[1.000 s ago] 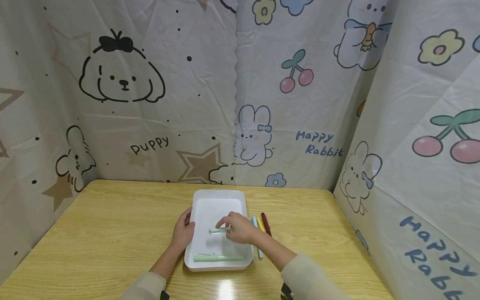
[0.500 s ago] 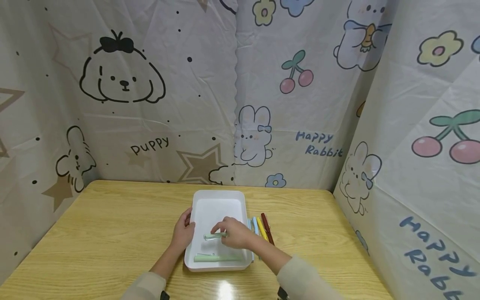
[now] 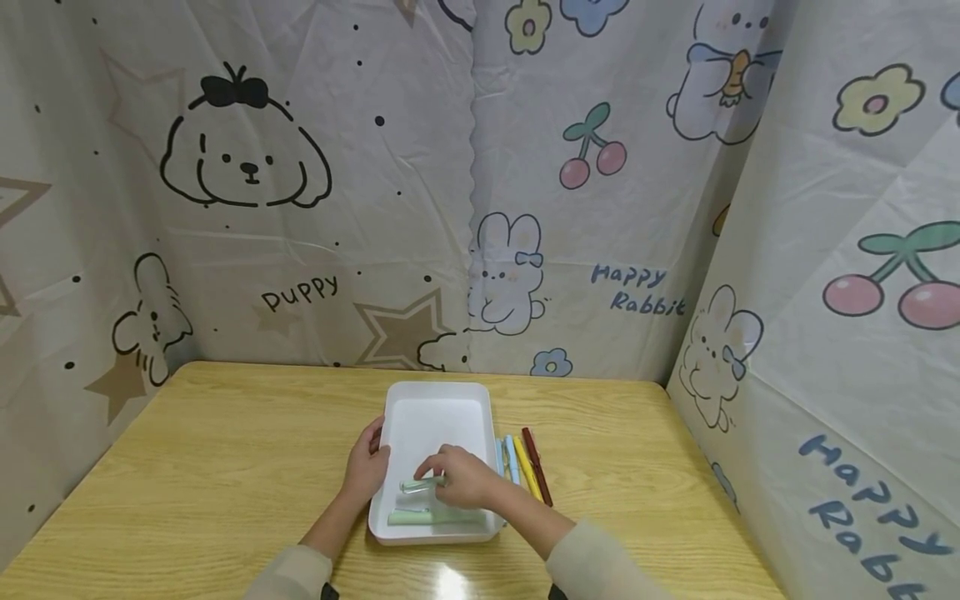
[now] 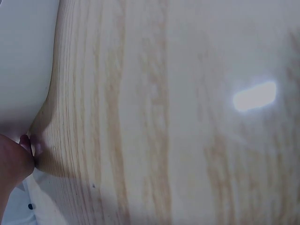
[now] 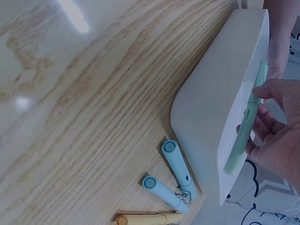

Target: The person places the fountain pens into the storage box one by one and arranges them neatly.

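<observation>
My right hand (image 3: pixel 467 479) pinches a light green pen (image 3: pixel 417 484) between thumb and fingers, over the near half of a white tray (image 3: pixel 435 421). The right wrist view shows this pen (image 5: pixel 244 136) lengthwise, with its clip partway along it. A second light green pen (image 3: pixel 420 517) lies crosswise in the tray along the near end. My left hand (image 3: pixel 365 468) holds the tray's left side, its thumb close to the rim. Only part of the left hand (image 4: pixel 14 159) shows in the left wrist view, beside the tray's outer wall.
Right of the tray, on the wood-grain table (image 3: pixel 255 450), lie light blue pens (image 3: pixel 512 457), a yellow pen (image 3: pixel 528 471) and a dark red pen (image 3: pixel 537 467). Printed cloth (image 3: pixel 405 200) hangs behind the table and at both sides.
My right hand has moved toward me and slightly left with the green pen, closer to the pen lying in the tray. The left hand and the tray stay in place.
</observation>
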Tool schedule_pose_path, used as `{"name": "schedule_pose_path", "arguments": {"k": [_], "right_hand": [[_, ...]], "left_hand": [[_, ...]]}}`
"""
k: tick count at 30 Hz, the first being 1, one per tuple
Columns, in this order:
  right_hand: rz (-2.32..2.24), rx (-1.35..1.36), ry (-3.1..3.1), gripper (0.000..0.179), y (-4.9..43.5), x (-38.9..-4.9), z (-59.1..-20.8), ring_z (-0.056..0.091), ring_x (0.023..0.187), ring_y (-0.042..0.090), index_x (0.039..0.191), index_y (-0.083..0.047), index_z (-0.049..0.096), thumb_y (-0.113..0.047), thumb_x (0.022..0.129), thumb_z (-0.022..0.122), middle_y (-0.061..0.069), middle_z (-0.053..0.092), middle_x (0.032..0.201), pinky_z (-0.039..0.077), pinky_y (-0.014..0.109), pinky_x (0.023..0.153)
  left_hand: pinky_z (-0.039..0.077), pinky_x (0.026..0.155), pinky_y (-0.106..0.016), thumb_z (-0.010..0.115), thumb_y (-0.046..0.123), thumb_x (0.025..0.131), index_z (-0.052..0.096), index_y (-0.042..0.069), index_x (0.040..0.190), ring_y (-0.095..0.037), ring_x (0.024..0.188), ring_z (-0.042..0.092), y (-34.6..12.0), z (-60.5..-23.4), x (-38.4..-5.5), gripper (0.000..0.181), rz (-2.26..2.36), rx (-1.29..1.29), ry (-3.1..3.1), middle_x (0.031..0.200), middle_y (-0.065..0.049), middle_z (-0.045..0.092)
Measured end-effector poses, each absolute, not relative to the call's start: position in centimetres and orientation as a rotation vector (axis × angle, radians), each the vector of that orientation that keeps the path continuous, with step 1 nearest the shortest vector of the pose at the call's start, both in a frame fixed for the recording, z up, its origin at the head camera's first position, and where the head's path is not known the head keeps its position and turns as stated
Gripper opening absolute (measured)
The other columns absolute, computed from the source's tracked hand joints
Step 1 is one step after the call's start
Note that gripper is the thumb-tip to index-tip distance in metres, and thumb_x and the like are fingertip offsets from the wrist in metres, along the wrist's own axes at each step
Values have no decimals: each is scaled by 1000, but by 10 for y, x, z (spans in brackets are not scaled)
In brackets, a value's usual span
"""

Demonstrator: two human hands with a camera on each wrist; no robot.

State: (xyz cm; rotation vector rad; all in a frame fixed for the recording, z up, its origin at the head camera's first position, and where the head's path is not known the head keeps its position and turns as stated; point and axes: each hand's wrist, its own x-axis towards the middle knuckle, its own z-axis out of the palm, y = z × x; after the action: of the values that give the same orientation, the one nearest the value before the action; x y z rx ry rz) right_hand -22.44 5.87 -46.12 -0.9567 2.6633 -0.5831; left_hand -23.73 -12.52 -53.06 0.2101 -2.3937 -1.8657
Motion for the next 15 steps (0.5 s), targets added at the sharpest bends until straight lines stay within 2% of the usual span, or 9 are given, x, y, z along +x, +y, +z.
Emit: {"name": "schedule_pose_path", "arguments": {"k": [15], "right_hand": [[-610,-941,2640,33,55,-222,-478,51,79,4,105,-19,70,-2,77,63,-2,59,89,42,16,66]], "left_hand": [[42,100,-49,40,0,93,32,2,144,-37,123,45,-125,-533,-239,51,-1859,225,-2403,140,-25,41]]}}
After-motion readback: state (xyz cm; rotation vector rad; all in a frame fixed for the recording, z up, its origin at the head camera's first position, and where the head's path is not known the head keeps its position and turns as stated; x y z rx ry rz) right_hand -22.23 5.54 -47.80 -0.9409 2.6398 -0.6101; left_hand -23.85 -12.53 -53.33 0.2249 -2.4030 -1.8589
